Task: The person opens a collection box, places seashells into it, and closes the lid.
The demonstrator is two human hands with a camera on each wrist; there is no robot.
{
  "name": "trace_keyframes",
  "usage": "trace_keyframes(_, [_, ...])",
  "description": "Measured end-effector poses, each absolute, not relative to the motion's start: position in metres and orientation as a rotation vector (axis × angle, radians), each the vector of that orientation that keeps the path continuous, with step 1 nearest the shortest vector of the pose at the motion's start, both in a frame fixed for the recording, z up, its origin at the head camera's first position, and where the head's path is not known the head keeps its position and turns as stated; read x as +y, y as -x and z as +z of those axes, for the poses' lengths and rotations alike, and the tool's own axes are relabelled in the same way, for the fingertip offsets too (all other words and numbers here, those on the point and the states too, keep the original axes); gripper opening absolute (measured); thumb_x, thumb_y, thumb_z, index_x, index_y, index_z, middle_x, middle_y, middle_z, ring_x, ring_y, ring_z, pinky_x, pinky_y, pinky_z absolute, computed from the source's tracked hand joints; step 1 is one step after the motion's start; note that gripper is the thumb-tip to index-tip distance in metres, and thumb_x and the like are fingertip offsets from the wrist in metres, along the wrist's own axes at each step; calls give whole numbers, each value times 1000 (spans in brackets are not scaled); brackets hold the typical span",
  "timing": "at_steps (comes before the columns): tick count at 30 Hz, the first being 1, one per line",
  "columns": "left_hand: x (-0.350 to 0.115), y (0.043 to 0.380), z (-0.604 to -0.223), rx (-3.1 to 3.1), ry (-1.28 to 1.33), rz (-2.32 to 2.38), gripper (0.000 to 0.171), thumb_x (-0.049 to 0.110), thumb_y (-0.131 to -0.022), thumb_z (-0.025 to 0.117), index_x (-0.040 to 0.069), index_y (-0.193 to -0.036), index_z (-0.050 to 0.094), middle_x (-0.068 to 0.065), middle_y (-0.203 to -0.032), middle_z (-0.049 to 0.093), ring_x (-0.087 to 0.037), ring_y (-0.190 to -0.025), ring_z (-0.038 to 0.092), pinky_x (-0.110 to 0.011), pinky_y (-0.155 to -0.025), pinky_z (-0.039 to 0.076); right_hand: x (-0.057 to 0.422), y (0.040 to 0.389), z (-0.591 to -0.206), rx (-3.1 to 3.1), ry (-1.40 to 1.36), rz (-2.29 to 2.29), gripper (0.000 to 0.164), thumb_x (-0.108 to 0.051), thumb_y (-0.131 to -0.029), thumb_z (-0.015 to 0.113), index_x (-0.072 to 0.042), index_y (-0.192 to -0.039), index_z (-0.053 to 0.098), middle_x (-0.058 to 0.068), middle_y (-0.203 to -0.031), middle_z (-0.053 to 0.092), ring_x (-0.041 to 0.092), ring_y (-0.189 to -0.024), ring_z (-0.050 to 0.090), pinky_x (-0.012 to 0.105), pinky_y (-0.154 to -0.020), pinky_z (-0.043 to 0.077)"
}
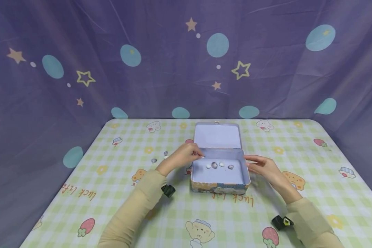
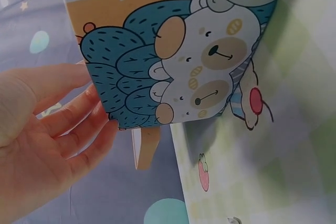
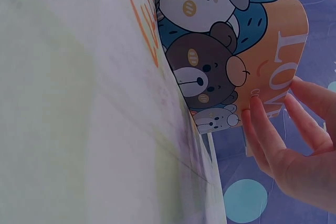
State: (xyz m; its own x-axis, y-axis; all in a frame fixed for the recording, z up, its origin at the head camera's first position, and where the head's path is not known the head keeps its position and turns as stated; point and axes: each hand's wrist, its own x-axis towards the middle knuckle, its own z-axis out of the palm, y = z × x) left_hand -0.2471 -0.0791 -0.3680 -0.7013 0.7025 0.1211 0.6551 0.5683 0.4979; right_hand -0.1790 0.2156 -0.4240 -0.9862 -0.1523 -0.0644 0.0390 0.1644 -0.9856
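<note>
An open tin box [image 1: 219,188] printed with cartoon bears stands on the table, its lid [image 1: 217,136] tipped back. Several small seashells [image 1: 214,165], white and purplish, lie in a loose row on its floor. My left hand [image 1: 183,155] reaches over the box's left rim and pinches a small white seashell [image 1: 203,157] just inside. In the left wrist view, the tin wall [image 2: 131,72] hides those fingertips. My right hand [image 1: 265,168] rests against the right wall with fairly straight fingers [image 3: 268,129], touching the outside and the rim.
Left of the box, beside my left forearm, a few more seashells [image 1: 154,161] lie on the green checked tablecloth [image 1: 111,193]. A purple curtain [image 1: 161,82] hangs behind the table. Each wrist wears a dark camera [image 1: 168,190].
</note>
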Motion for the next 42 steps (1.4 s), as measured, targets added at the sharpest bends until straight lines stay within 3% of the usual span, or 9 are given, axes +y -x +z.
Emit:
trace_keyframes(9, [-79, 246, -370, 2704, -1133, 774, 14, 4, -81, 60, 2, -93, 69, -5, -81, 61, -12, -70, 51, -19, -60, 41, 216, 178, -423, 2283, 115, -1921, 54, -25, -84, 61, 6, -125, 45, 25, -127, 43, -1, -92, 56, 25, -81, 46])
trace_keyframes(14, [-82, 243, -367, 2703, -1099, 827, 18, 6, -83, 59, 3, -99, 67, -6, -88, 62, -14, -76, 54, -21, -65, 44, 216, 178, -424, 2285, 111, -1920, 54, -25, -84, 61, 6, -125, 45, 25, -127, 43, -1, -91, 56, 25, -81, 46])
trace_keyframes(19, [-91, 239, -364, 2727, -1102, 874, 19, 10, -83, 60, 5, -101, 66, -6, -95, 64, -18, -82, 56, -28, -73, 47, 216, 179, -424, 2287, 107, -1914, 54, -26, -84, 61, 6, -125, 45, 25, -127, 43, 0, -92, 56, 24, -81, 47])
trace_keyframes(25, [-108, 236, -362, 2763, -1091, 961, 19, 9, -83, 60, 4, -99, 66, -7, -96, 64, -19, -80, 56, -35, -73, 47, 216, 179, -424, 2283, 108, -1918, 54, -25, -84, 61, 6, -125, 45, 25, -126, 44, 0, -92, 57, 24, -81, 47])
trace_keyframes(35, [-136, 238, -363, 2817, -958, 1067, 20, 12, -83, 60, 4, -101, 64, -8, -96, 63, -17, -79, 57, -32, -72, 47, 216, 179, -424, 2280, 106, -1920, 54, -26, -83, 61, 6, -125, 45, 25, -125, 45, 2, -92, 57, 23, -80, 47])
trace_keyframes(42, [-154, 239, -362, 2840, -826, 1079, 21, 12, -84, 59, 7, -104, 64, -9, -102, 61, -17, -81, 57, -29, -71, 47, 220, 181, -432, 2316, 127, -1905, 49, -29, -82, 62, -2, -121, 52, 6, -117, 56, 4, -94, 57, 22, -78, 47])
